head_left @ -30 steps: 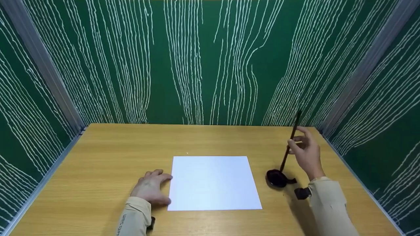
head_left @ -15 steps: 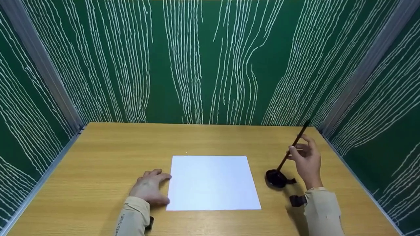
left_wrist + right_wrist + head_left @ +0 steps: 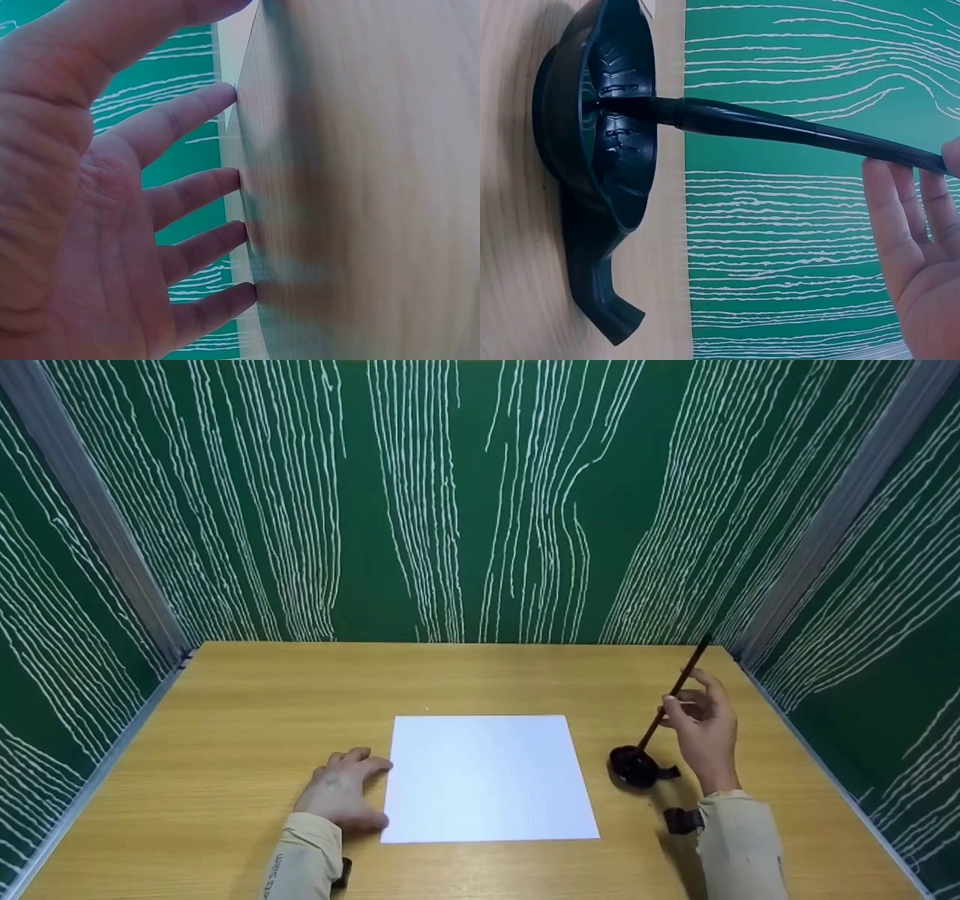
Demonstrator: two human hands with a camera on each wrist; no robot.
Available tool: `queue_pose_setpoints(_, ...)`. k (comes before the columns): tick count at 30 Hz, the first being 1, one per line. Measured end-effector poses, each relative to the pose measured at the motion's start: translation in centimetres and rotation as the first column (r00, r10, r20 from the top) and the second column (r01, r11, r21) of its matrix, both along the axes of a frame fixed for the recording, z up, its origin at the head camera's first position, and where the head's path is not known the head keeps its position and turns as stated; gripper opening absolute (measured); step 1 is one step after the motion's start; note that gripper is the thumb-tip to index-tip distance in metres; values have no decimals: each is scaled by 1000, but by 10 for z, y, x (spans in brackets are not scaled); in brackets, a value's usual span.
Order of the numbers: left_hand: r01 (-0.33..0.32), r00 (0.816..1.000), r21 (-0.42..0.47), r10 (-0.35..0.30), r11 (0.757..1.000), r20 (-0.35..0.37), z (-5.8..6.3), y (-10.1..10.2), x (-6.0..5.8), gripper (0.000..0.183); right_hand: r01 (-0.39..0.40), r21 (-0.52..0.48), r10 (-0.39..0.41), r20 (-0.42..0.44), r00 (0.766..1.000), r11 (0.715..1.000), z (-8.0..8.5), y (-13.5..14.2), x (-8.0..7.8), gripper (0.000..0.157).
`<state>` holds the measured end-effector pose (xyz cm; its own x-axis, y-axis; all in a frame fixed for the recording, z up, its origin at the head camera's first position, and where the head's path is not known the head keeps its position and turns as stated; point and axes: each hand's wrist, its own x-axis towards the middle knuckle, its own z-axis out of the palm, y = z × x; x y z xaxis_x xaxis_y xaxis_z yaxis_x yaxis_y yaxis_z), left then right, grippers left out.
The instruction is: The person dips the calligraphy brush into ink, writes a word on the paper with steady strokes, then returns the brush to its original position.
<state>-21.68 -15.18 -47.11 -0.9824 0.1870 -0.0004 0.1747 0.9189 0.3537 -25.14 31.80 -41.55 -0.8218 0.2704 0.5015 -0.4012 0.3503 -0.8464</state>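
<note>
My right hand (image 3: 705, 727) pinches a dark writing brush (image 3: 654, 725) by the upper part of its handle. The brush leans to the right, and its tip is down inside a small black ink dish (image 3: 622, 780) with a bent side handle. In the right wrist view the brush (image 3: 772, 129) reaches into the fluted bowl of the dish (image 3: 559, 135); its bristles are hard to make out. A white sheet of paper (image 3: 487, 776) lies at the middle of the table. My left hand (image 3: 341, 789) rests at its left edge, fingers spread and fingertips (image 3: 225, 180) on the tabletop.
The wooden table (image 3: 300, 682) runs back to a green wall (image 3: 480, 510) with wavy white lines. More green panels stand on both sides, with grey posts (image 3: 112, 517) at the corners. The ink dish sits just right of the paper.
My right hand has come slightly lower and nearer, tilting the brush further to the right, mostly in the first half second. Its tip stays in the dish. The left hand and paper hold still.
</note>
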Motion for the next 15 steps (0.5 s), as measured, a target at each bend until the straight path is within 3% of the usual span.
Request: queue_pose_setpoints(15,-19,999,6,18,1000,41,2,1,-1,79,-36,12,36,-5,999,999,-1,4,1,43)
